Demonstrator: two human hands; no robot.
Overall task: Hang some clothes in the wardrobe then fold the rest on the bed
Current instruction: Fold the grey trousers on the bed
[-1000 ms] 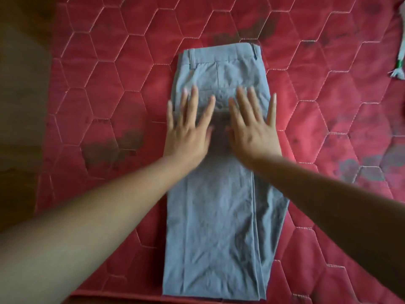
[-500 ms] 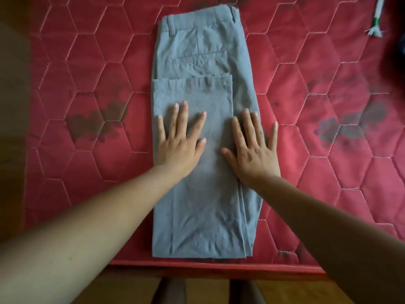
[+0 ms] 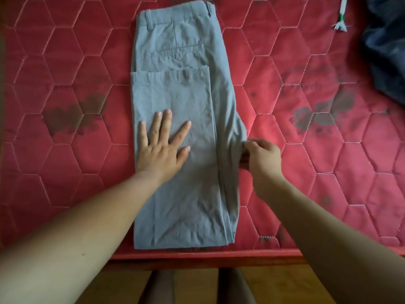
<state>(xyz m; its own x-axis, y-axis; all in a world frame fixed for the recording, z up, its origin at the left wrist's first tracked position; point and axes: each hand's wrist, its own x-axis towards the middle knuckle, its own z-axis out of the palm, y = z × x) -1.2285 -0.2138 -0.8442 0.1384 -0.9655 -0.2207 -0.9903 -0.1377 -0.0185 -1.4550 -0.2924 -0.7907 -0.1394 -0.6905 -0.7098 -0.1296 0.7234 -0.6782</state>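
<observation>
**Item:** grey woven trousers [image 3: 188, 95], legs folded up over the seat, lying on the red hexagon-quilted mattress [image 3: 328, 150]. Long axis runs 12 to 6 o'clock, waistband at 12.

**Your left hand** [image 3: 161, 150]: fingers spread flat, pressing the folded leg panel and grasping nothing.

**Your right hand** [image 3: 262, 157]: fingers curled, pinching the bulging cloth at the trousers' 3 o'clock edge.

**Note:** that edge lies nearest your right hand, so tucking it toward 9 o'clock looks likeliest next.

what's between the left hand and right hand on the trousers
Only the grey trousers, crossed by the folded leg's long edge. The left hand lies flat, the right hand pinches the side. Head view.
</observation>
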